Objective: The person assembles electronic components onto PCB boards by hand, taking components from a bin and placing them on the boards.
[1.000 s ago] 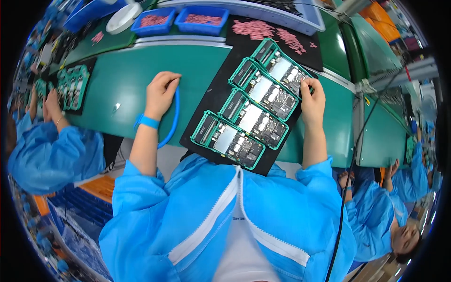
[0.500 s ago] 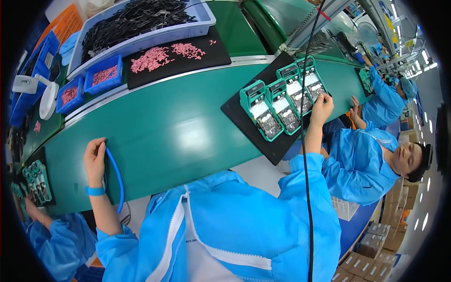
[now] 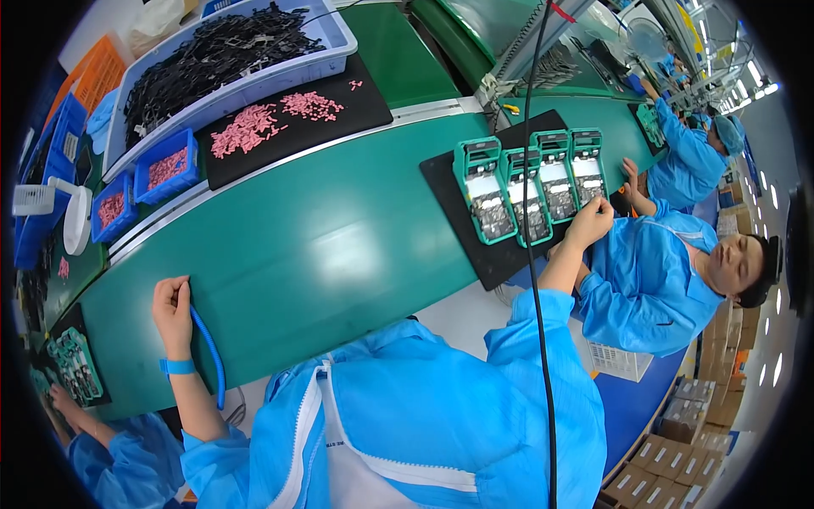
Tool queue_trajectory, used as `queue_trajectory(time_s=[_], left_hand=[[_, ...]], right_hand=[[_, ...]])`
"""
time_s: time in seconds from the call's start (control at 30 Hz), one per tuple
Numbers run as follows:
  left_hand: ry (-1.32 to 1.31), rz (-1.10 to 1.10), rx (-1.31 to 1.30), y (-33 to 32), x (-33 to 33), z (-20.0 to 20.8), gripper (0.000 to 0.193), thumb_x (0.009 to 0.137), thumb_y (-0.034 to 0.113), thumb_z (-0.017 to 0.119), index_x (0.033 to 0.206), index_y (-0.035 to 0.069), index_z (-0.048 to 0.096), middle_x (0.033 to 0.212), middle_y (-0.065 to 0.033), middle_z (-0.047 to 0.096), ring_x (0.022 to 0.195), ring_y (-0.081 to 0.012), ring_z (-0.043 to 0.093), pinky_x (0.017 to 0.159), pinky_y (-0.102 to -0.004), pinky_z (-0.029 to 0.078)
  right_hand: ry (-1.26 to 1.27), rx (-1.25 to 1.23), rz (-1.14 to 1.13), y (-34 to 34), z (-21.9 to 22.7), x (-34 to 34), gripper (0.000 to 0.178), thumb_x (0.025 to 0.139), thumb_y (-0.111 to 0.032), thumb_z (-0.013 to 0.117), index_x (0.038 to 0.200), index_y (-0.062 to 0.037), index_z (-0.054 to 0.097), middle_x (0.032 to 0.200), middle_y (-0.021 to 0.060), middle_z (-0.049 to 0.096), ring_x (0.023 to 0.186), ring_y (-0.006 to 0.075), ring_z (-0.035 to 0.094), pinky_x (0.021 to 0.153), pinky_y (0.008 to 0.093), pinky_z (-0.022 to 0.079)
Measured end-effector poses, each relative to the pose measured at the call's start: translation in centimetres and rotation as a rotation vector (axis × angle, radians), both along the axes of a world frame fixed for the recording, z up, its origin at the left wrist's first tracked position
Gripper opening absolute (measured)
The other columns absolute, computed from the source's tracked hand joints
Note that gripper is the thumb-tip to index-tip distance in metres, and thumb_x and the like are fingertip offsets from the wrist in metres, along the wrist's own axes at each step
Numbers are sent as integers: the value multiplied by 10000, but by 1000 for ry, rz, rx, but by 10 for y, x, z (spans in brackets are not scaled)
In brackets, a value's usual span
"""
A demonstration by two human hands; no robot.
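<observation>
My right hand (image 3: 591, 222) is closed in a pinch at the lower end of the rightmost green-framed electronic unit (image 3: 587, 165). Whatever its fingertips hold, if anything, is too small to make out. Several such units, with white panels and exposed circuit boards, lie in a row on a black mat (image 3: 496, 270). Over the belt at the left, my left hand (image 3: 173, 316) has its fingers curled and thumb pressed in; I cannot see anything in it. A blue band (image 3: 177, 366) circles that wrist, and a blue coiled cord (image 3: 209, 356) hangs beside it.
Beyond the green belt (image 3: 280, 280) stand a large bin (image 3: 339, 55) of black parts and blue trays (image 3: 165, 168) of pink pieces. More pink pieces (image 3: 246, 127) lie on a dark mat. A black cable (image 3: 543, 356) hangs in front. Co-workers (image 3: 657, 280) sit at the right and lower left.
The black mat with the units now lies farther right and is turned straighter. My right hand stays at the rightmost unit's lower end. The left hand has hardly moved. The whole view has shifted slightly.
</observation>
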State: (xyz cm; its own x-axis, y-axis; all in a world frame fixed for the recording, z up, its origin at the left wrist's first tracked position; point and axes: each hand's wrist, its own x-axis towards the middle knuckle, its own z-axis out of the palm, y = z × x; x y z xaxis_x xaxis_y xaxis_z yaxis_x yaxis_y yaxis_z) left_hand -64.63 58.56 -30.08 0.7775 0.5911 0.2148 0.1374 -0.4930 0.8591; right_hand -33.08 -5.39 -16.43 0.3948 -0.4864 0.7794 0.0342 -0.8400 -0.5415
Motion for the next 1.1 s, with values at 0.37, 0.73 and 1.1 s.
queue_trajectory(time_s=[0.37,0.73,1.1], left_hand=[[149,-30,34,-9,-4,48,110,844,37,607,941,-6,636,912,-80,597,763,-179,567,675,-276,455],[-169,-363,423,-39,120,186,96,753,77,665,833,28,646,837,-127,632,843,-306,606,745,-371,482],[40,-309,637,-67,300,88,35,726,187,676,753,166,684,815,-59,637,897,-255,596,853,-458,332]], right_hand=[[160,67,-136,-59,-6,51,280,812,-250,626,868,18,683,866,220,660,900,376,592,839,473,437],[184,-236,894,258,-39,-75,90,887,-86,519,862,0,519,943,173,537,917,333,519,836,399,416],[226,-464,1136,431,-76,-1,84,752,-55,645,817,-35,596,945,133,547,902,327,512,756,439,394]])
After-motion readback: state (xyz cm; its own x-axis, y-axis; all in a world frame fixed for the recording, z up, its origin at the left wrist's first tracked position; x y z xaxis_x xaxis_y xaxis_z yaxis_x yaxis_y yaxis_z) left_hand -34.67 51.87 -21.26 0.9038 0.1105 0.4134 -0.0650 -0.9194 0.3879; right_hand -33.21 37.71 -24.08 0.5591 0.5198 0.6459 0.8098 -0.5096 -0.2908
